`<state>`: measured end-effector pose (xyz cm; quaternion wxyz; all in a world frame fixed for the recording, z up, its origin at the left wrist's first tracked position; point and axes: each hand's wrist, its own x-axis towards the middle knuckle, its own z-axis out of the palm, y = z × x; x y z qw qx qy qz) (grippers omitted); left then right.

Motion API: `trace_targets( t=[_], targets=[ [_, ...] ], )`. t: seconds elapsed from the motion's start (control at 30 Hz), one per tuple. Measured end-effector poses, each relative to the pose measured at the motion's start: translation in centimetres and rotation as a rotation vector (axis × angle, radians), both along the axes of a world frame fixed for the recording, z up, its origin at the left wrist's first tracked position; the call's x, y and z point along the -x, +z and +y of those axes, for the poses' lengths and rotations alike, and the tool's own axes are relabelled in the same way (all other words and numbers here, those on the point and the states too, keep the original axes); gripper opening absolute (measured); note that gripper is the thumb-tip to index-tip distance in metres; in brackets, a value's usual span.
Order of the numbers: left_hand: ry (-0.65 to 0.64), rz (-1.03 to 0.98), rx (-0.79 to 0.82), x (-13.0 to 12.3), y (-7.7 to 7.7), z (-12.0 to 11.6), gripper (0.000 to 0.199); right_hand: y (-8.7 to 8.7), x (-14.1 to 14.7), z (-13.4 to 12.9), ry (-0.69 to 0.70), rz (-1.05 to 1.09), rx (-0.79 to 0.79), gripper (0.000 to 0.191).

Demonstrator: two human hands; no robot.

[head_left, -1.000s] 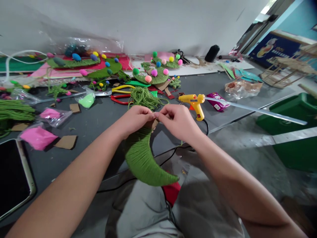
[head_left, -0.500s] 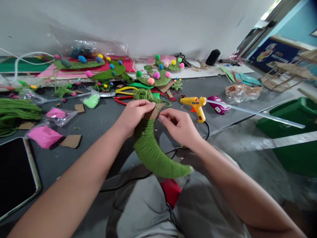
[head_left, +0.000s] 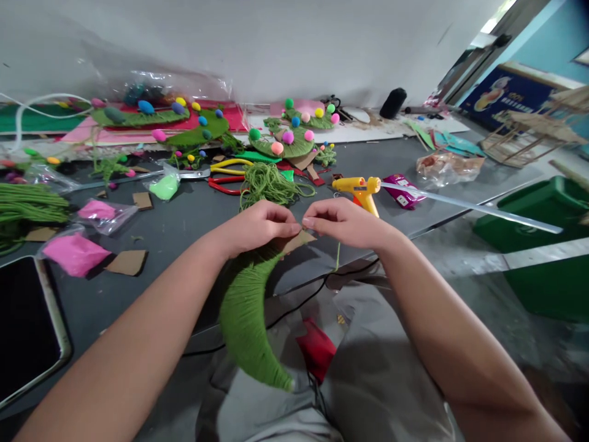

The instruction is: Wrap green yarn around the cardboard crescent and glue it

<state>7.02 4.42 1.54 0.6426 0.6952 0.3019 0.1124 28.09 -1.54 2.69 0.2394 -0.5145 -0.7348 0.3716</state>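
Observation:
A crescent wrapped in green yarn (head_left: 246, 316) hangs over the table edge, above my lap, with bare cardboard (head_left: 299, 241) showing at its upper end. My left hand (head_left: 257, 227) grips that upper end, thumb and fingers pressed together. Close beside it, my right hand (head_left: 345, 222) is pinched at the cardboard's top edge; what its fingertips hold is too small to make out, though a strand of green yarn (head_left: 338, 256) dangles below this hand. A loose heap of green yarn (head_left: 269, 184) lies just beyond my hands.
Behind the right hand lies a yellow glue gun (head_left: 361, 187) with a long glue stick. Scissors (head_left: 197, 175), red and yellow-handled tools (head_left: 227, 182), and pink clay bags (head_left: 76, 253) lie leftward. A tablet (head_left: 27, 325) is at lower left, a green bin (head_left: 543, 215) at right.
The crescent has swung, its lower tip moving left and down. Both hands have come closer together and slightly nearer to me, and the yarn heap is more exposed.

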Motion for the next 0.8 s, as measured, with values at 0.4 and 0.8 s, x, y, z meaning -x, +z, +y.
trace_targets(
  t=[0.4,0.8],
  targets=[
    [0.090,0.060,-0.174,-0.7,-1.2,0.2,0.032,0.6,2.4,-0.6,-0.269,-0.198,-0.173,0.024],
    [0.539,-0.178,-0.202,-0.1,-0.6,0.8,0.022,-0.4,3.9,-2.2,-0.357,-0.048,-0.328,0.016]
  ],
)
